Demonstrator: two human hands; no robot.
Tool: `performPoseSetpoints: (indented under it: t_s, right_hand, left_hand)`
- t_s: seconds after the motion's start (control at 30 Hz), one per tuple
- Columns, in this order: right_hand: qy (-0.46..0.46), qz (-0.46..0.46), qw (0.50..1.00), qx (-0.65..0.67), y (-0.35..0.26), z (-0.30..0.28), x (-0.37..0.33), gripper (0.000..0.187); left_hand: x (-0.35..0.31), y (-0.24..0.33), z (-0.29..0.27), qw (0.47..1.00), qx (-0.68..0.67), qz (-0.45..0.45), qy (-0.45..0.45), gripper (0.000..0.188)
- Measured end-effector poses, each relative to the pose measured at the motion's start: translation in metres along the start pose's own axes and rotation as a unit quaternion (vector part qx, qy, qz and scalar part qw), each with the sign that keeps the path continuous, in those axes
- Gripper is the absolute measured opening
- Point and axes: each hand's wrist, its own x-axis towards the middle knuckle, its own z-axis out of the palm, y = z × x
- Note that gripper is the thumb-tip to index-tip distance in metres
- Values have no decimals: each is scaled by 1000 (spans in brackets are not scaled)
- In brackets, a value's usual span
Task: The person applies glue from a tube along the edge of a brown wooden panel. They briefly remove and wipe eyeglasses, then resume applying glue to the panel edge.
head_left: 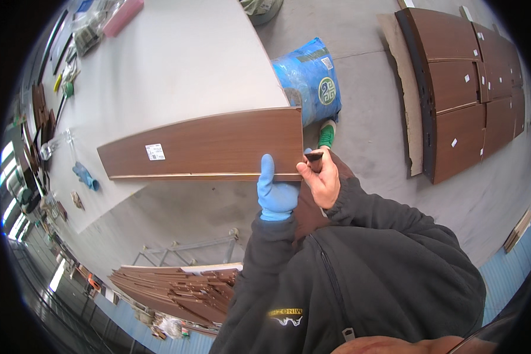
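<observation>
Fleece jacket of dark grey cloth (389,265), with a front zip, fills the near side, its sleeves leading up to both hands. The left hand (275,192), in a light blue glove, clasps the near edge of a long reddish-brown board (218,144), thumb up against its face, most of the fingers hidden beneath. The bare right hand (323,182) pinches a small dark brown strip (314,157) between thumb and fingers, just beside the board's right end. That board, bearing a white rectangular label (155,151), lies across the near end of a broad white table (200,65). Past its right end shows a green shoe (327,135). Left of the person, dark brown strips (171,289) lie in a loose pile. Farther off are a crumpled blue glove (85,176), a plump blue plastic sack (312,79) beside the table, and, well apart to the right, stacked brown panels (454,85) with small white labels
</observation>
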Motion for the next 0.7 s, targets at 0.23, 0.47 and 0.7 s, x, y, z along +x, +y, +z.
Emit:
performPoseSetpoints:
  t_s: [0.23, 0.47, 0.7]
  right_hand:
    - [-80, 22, 981, 175, -88, -22, -14, 16]
    - [-130, 24, 988, 74, -151, -47, 9, 26]
    - [-253, 25, 963, 87, -171, -23, -13, 40]
  left_hand:
    - [-57, 33, 55, 1000, 9, 20, -19, 51]
    - [-140, 65, 102, 991, 22, 78, 102, 50]
    - [-204, 84, 124, 987, 10, 83, 134, 56]
